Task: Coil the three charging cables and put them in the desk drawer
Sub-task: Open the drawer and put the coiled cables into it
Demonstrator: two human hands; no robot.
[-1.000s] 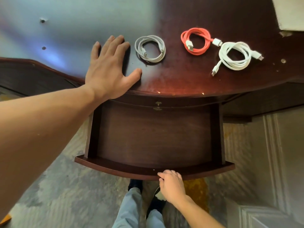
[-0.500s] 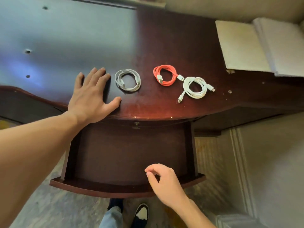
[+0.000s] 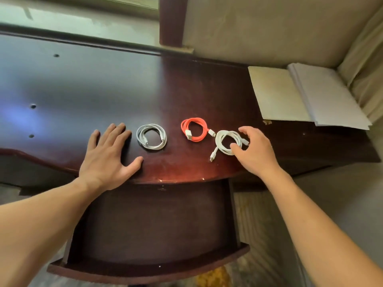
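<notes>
Dark reddish-brown polished wood fills most of what I see: the desk top (image 3: 186, 96) with its curved front edge, and below it the open wooden drawer (image 3: 145, 272), pulled out toward me with nothing visible inside it.

My left hand (image 3: 107, 156) lies flat on the desk top near the front edge, fingers straight and spread a little, thumb out to the side, holding nothing. Just beside its fingertips sits the grey charging cable wound into a round coil (image 3: 151, 136), not touched by me.

Near the middle of the row lies the orange-red charging cable in a coil (image 3: 194, 129), with its white plugs showing; one plug points toward the neighbouring coil.

My right hand (image 3: 255, 150) is over the white charging cable coiled in a loose ring (image 3: 222, 142), at the right end of the row. My fingers are curled: the thumb tip lies on the near side of the ring, and the other fingers arch over its far side. I cannot tell whether the pinch has closed on it. One white plug end trails out toward the desk edge.

All three coils lie on the desk top, none in the drawer.

Further right, at the back corner, rests a pale beige board (image 3: 275, 94) with a stack of white paper sheets (image 3: 327, 98) beside it.
</notes>
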